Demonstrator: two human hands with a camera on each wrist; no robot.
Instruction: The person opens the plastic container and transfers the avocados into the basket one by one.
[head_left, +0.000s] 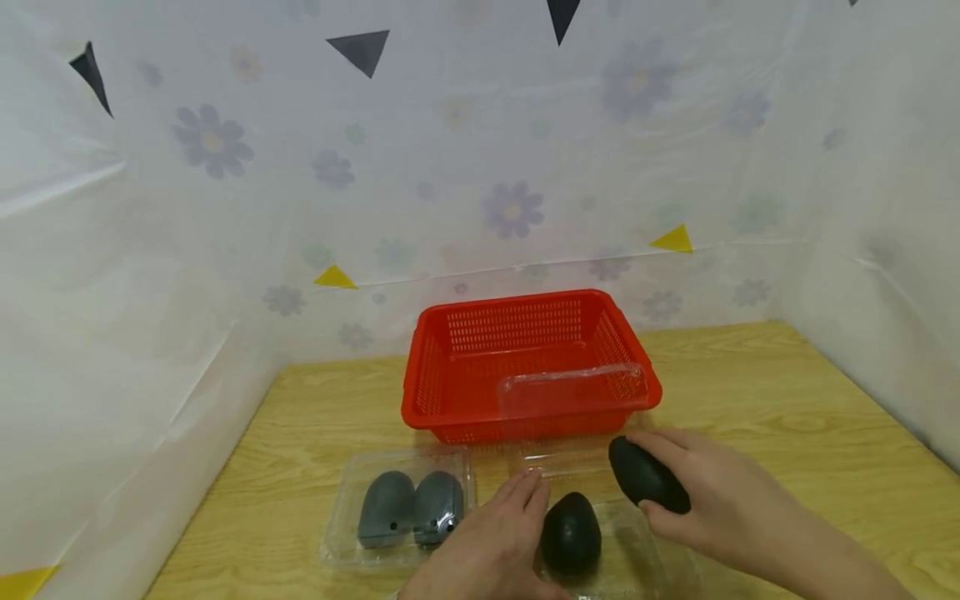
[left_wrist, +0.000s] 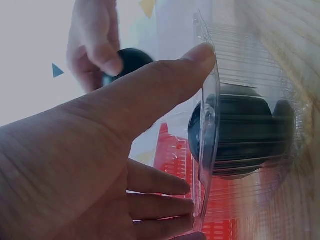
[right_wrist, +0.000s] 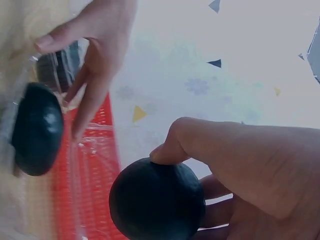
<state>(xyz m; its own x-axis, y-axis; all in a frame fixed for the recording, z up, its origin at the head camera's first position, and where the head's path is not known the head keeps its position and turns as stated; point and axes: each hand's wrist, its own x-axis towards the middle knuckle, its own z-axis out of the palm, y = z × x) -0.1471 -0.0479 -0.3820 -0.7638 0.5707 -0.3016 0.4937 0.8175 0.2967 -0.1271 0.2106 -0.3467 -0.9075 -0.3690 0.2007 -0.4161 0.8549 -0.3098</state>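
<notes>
My right hand (head_left: 701,492) grips a dark green avocado (head_left: 648,475) between thumb and fingers, raised above the right part of an open clear plastic clamshell box (head_left: 630,542). A second avocado (head_left: 572,533) sits in that box on its left side. My left hand (head_left: 498,533) lies at the box's left edge with fingers extended. In the left wrist view, its thumb (left_wrist: 175,75) touches the rim and its fingertips reach the rim further along. The box's clear lid (head_left: 573,387) stands raised at the back, in front of the red basket.
A closed clear clamshell box (head_left: 341,517) holding two avocados (head_left: 386,504) stands to the left. Behind the boxes is a red plastic basket (head_left: 517,429) with slotted walls. White patterned sheeting (head_left: 450,167) encloses the wooden table (head_left: 300,442) at the back and sides.
</notes>
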